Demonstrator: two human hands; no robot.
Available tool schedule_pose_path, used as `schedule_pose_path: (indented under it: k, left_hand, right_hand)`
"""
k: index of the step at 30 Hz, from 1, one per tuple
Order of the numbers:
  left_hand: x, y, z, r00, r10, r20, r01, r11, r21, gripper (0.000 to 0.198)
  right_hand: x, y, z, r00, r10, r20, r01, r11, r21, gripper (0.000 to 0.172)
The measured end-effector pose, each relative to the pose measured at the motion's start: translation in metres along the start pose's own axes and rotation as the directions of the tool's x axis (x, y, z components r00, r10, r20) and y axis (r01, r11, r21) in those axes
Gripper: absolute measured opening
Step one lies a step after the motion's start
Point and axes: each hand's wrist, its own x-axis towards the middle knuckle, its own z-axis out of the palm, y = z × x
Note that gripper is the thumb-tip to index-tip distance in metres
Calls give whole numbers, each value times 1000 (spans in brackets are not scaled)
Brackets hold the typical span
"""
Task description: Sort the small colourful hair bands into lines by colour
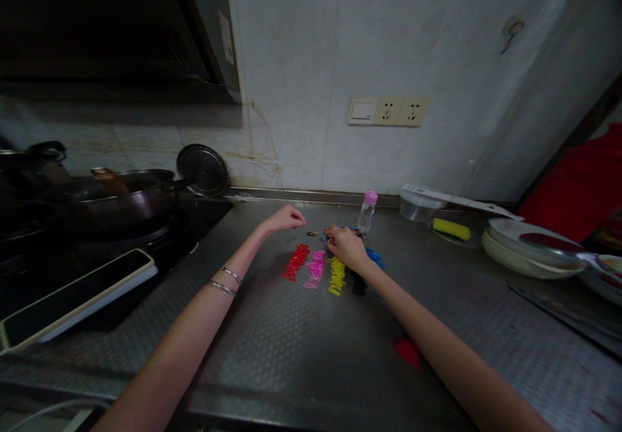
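Small coloured loops that look like rubber bands lie in groups on the metal counter [272,341]: red bands [296,262], pink bands [315,269], yellow bands [337,275], black bands [359,284] and blue bands [376,258]. My right hand [346,245] reaches over a mixed pile [324,238] behind the yellow group. Its fingertips are drawn together at the pile; what they grip is too small to make out. To the left, my left hand [287,217] hovers with curled, closed fingers; its contents are hidden. A clear bottle with a pink cap [367,212] stands behind my right hand.
A stove with a pan [138,195] and a phone-like slab [80,299] are at left. A round lid [203,170] leans on the wall. At right are a plastic tub [420,204], a yellow sponge [451,228], stacked bowls [529,250] and a red item [407,352].
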Motion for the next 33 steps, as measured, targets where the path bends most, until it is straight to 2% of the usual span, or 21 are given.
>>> schedule_pose_path:
  k: [11, 18, 23, 29, 33]
  left_hand:
    - [-1, -4, -3, 999, -13, -33, 12, 1000, -9, 23]
    - [5, -23, 1, 999, -12, -34, 11, 1000, -12, 25]
    - [5, -47, 9, 996, -82, -45, 82, 997, 6, 25]
    - [2, -67, 18, 984, -160, -82, 159, 987, -27, 22]
    - [2, -74, 22, 977, -184, -111, 178, 982, -64, 23]
  right_hand:
    - [1, 0, 7, 1000, -7, 15, 7, 1000, 8, 31]
    - [4, 9, -1, 1000, 19, -18, -16, 993, 118, 31]
    - [6, 25, -15, 998, -63, 1, 60, 957, 285, 30]
    - [-4, 34, -21, 983, -182, 29, 158, 913, 375, 29]
    - [-17, 34, -23, 976, -217, -7, 203, 900, 386, 26]
